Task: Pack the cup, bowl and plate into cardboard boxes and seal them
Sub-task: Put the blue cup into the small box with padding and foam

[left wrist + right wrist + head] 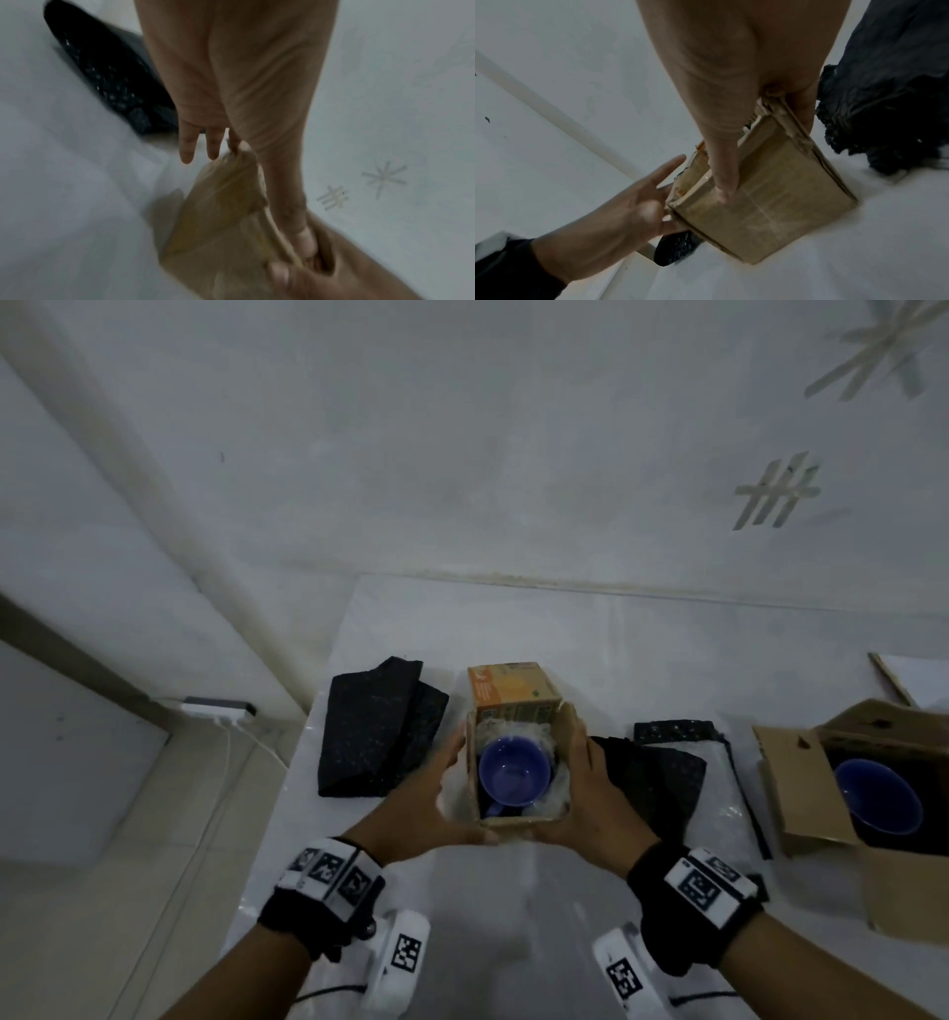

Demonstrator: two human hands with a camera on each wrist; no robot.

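Note:
A blue cup (513,775) stands in a small cardboard box (518,820) lined with clear wrap; its orange printed far flap (513,690) stands up. My left hand (426,793) lies along the box's left side with its fingers (186,150) straight, some of them clear of the cardboard, and its thumb at the near edge. My right hand (590,793) lies flat on the right wall, its thumb (722,178) across the near wall of the box (770,199). A blue bowl (875,796) sits in a bigger open box (801,793) at the right. No plate is in view.
Black foam pads lie left (380,742) and right (657,773) of the small box on the white table (513,916). The table's left edge drops to a tiled floor with a power strip (215,708). A wall closes the far side.

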